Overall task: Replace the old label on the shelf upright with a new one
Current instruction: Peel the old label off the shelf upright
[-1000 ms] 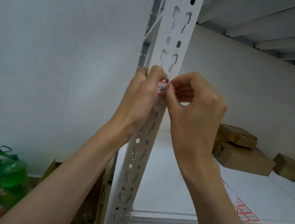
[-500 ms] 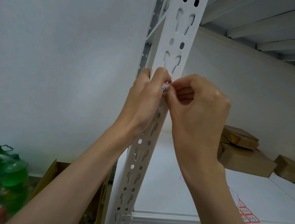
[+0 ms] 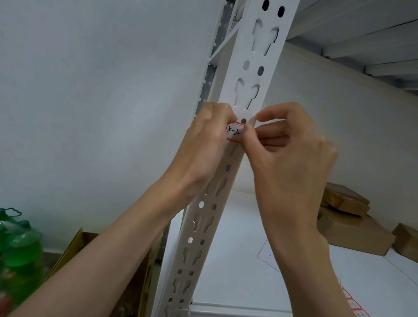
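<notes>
Soft even light, blurry corners, wide-angle bend

Wall: plain pale grey wall (image 3: 79,89), left and far.
Shelving: white shelf board (image 3: 253,282), right, under ribbed upper shelf (image 3: 375,41).

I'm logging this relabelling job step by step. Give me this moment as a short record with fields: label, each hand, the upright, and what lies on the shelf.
label: white with red border, handwritten marks, lying on the face of the shelf upright
left hand: fingers curled at the label's left end
right hand: thumb and forefinger pinching at the label's right edge
upright: white, perforated with slots and holes
shelf board: sheet of red-bordered labels near the front edge, brown cardboard boxes at the back
beside the rack: green bottles
</notes>
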Demonstrator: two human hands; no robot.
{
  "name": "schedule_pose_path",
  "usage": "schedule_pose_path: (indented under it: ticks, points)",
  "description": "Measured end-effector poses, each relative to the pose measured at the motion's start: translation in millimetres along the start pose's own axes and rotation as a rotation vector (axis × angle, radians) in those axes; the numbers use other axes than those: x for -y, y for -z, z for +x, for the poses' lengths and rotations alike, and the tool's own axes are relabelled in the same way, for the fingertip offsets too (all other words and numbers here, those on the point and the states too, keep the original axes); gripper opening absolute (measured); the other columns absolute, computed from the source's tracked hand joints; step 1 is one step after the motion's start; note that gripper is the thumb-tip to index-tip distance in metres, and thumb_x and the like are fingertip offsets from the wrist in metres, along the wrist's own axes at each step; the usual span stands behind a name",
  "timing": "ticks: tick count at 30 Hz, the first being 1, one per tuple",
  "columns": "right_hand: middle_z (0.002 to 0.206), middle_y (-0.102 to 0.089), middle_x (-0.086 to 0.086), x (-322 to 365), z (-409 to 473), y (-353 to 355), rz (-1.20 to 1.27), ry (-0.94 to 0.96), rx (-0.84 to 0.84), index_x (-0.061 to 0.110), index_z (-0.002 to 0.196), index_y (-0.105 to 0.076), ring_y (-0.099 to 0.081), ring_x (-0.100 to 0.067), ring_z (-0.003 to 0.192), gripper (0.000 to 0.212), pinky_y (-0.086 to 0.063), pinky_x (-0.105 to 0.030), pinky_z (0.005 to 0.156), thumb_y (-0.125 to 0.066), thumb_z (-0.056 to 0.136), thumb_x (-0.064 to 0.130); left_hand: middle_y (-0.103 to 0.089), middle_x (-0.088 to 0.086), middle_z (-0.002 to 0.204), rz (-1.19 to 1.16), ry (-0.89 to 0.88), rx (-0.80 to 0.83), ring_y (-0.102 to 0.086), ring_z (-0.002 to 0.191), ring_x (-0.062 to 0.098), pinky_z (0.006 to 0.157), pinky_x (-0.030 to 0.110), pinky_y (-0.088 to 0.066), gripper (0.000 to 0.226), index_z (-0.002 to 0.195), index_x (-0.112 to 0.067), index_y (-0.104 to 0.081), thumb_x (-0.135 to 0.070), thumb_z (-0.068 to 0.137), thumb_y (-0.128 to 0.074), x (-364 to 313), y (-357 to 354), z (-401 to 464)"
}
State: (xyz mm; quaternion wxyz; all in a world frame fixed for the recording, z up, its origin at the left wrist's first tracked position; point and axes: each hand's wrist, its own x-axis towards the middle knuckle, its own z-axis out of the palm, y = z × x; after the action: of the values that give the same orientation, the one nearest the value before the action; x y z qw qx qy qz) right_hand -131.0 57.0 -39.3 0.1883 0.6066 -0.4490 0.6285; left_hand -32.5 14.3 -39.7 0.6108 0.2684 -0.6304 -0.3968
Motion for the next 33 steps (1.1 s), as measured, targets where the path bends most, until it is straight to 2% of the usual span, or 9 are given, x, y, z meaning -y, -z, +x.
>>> schedule_pose_path:
  ticks: [5,9,14,16,20,22,25,29,33]
  points:
    - [0.074,-0.065,0.014,-3,1,-2,0.013,0.005,-0.024,0.016,0.091,-0.07,-0.067,0.001,0.07,0.011,-0.052,-0.006,0.068,-0.078,0.088,0.022,-0.051,-0.005,0.088,-0.042,-0.002,-0.021,-0.05,0.079,0.011,0.076,0.03,-0.041,0.022,0.076,-0.023,-0.049,-0.042,0.082,-0.038,-1,-1,-2]
    - [0.074,-0.066,0.013,-4,0,-3,0.017,0.018,-0.037,0.017,0.088,-0.073,-0.067,0.001,0.07,0.006,-0.052,-0.007,0.068,-0.077,0.088,0.021,-0.055,-0.003,0.095,-0.047,-0.015,-0.027,-0.053,0.083,0.01,0.076,0.029,-0.042,0.025,0.081,-0.02,-0.052,-0.041,0.087,-0.041,-2,0,-3]
    - [0.073,-0.065,0.015,-6,2,1,0.009,0.014,-0.017,0.016,0.088,-0.073,-0.067,0.001,0.072,0.003,-0.051,-0.006,0.067,-0.076,0.088,0.015,-0.05,-0.003,0.092,-0.017,-0.018,-0.048,-0.047,0.076,0.006,0.071,0.025,-0.038,0.026,0.078,-0.019,-0.047,-0.025,0.102,-0.039,-2,0,-2]
    - [0.074,-0.066,0.015,-5,2,3,0.002,0.013,0.002,0.016,0.088,-0.073,-0.068,0.0,0.071,0.003,-0.053,-0.008,0.067,-0.076,0.088,0.014,-0.05,-0.002,0.092,-0.006,-0.019,-0.046,-0.047,0.076,0.006,0.072,0.025,-0.039,0.025,0.079,-0.017,-0.047,-0.025,0.102,-0.041,-2,1,-2]
    - [0.08,-0.073,0.01,-1,0,3,-0.047,0.026,0.03,0.017,0.092,-0.076,-0.069,-0.001,0.07,0.005,-0.058,-0.017,0.071,-0.078,0.087,0.019,-0.048,-0.003,0.089,0.019,-0.023,-0.047,-0.047,0.07,0.001,0.067,0.017,-0.041,0.022,0.082,-0.015,-0.047,-0.024,0.101,-0.041,-3,1,-1]
    - [0.082,-0.075,0.008,1,1,3,-0.069,0.031,0.021,0.018,0.093,-0.078,-0.07,-0.002,0.071,0.006,-0.06,-0.021,0.074,-0.078,0.087,0.019,-0.048,0.0,0.09,0.015,-0.006,-0.047,-0.047,0.076,0.007,0.072,0.025,-0.04,0.019,0.086,-0.014,-0.047,-0.024,0.101,-0.041,-4,0,-2]
    - [0.084,-0.076,0.005,3,2,3,-0.116,0.024,0.038,0.017,0.095,-0.079,-0.071,-0.006,0.073,0.008,-0.061,-0.028,0.077,-0.079,0.087,0.02,-0.051,0.0,0.092,0.015,-0.007,-0.043,-0.05,0.083,0.012,0.075,0.03,-0.041,0.017,0.09,-0.013,-0.048,-0.025,0.1,-0.042,-4,0,-4]
    - [0.082,-0.075,0.005,5,3,2,-0.135,-0.005,0.078,0.018,0.092,-0.078,-0.07,-0.008,0.072,0.006,-0.061,-0.031,0.077,-0.079,0.087,0.019,-0.054,-0.001,0.091,0.007,0.006,-0.037,-0.058,0.091,0.02,0.082,0.036,-0.046,0.038,0.096,-0.007,-0.054,-0.04,0.08,-0.042,-6,-1,-6]
    - [0.079,-0.073,0.004,6,9,3,-0.18,0.01,0.102,0.017,0.089,-0.077,-0.07,-0.01,0.072,0.004,-0.061,-0.033,0.077,-0.079,0.087,0.021,-0.055,-0.003,0.086,-0.018,0.008,-0.031,-0.056,0.084,0.014,0.078,0.037,-0.046,0.03,0.088,-0.015,-0.049,-0.04,0.074,-0.042,-8,-1,-7]
